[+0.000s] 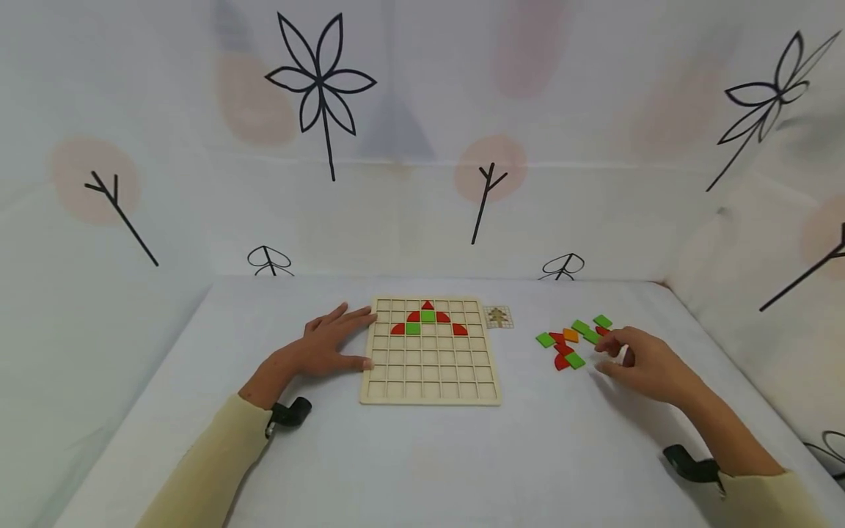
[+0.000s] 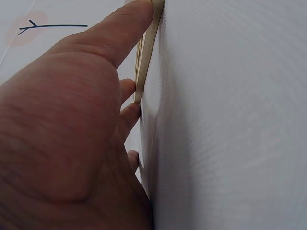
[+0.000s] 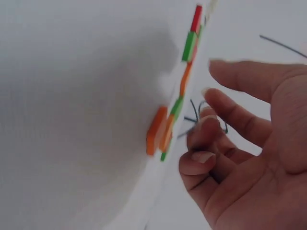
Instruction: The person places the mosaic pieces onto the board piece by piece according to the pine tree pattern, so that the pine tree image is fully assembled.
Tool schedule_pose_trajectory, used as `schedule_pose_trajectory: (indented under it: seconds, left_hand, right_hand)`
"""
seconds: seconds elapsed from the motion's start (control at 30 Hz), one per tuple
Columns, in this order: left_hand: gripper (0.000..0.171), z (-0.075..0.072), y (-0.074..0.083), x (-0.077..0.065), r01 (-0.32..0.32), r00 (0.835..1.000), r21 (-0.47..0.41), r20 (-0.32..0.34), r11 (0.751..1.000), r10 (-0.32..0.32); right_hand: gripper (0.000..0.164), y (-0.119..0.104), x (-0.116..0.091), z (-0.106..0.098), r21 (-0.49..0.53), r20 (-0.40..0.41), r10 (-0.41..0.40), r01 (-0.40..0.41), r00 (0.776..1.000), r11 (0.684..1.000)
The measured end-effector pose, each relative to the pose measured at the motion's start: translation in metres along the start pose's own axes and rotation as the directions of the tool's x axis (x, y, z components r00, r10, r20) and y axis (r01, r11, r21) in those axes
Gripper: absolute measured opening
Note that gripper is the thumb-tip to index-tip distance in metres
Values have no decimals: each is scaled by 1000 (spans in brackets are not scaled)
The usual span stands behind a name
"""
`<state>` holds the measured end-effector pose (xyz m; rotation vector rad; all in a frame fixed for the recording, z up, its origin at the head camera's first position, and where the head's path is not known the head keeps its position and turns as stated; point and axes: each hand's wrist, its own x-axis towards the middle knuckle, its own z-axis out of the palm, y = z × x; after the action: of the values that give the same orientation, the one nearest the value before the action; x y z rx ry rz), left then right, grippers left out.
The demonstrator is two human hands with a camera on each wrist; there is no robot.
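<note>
A square wooden grid board [image 1: 430, 368] lies flat, with red and green tiles set in several upper cells. My left hand [image 1: 333, 345] is spread at the board's left side, thumb and fingertips touching its edge; in the left wrist view the thumb [image 2: 120, 33] meets the edge of the board [image 2: 149, 52]. At the right, my right hand [image 1: 650, 367] hovers beside a loose pile of tiles. Its thumb and index finger stand apart with nothing between them, the other fingers loosely curled. Among the pile are a green tile [image 1: 575, 360], an orange tile [image 1: 571, 335] and a red tile [image 1: 562, 362].
A small card [image 1: 498, 317] printed with a tree figure on a grid lies against the board's upper right. The white table [image 1: 422, 469] meets a patterned cloth backdrop [image 1: 409, 213] at the back and sides.
</note>
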<state>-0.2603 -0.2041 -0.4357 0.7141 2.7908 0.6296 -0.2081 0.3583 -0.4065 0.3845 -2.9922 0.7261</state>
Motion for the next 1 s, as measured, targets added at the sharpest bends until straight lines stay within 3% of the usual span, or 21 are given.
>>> schedule_pose_trajectory:
  seconds: [0.23, 0.5, 0.73, 1.0]
  left_hand:
    - [95, 1, 3, 0, 2, 1000, -3, 0, 1000, -2]
    - [95, 0, 2, 0, 6, 1000, -1, -5, 1000, -6]
    - [95, 0, 3, 1, 6, 1000, 4, -4, 1000, -6]
    - [95, 1, 1, 0, 7, 1000, 8, -4, 1000, -7]
  right_hand:
    - [41, 23, -5, -18, -47, 76, 77, -74, 994, 996]
    - [34, 34, -8, -22, -31, 168, 117, -114, 979, 993]
    - [22, 33, -4, -17, -46, 183, 122, -116, 976, 992]
    - [29, 28, 0, -16, -45, 183, 164, -158, 969, 986]
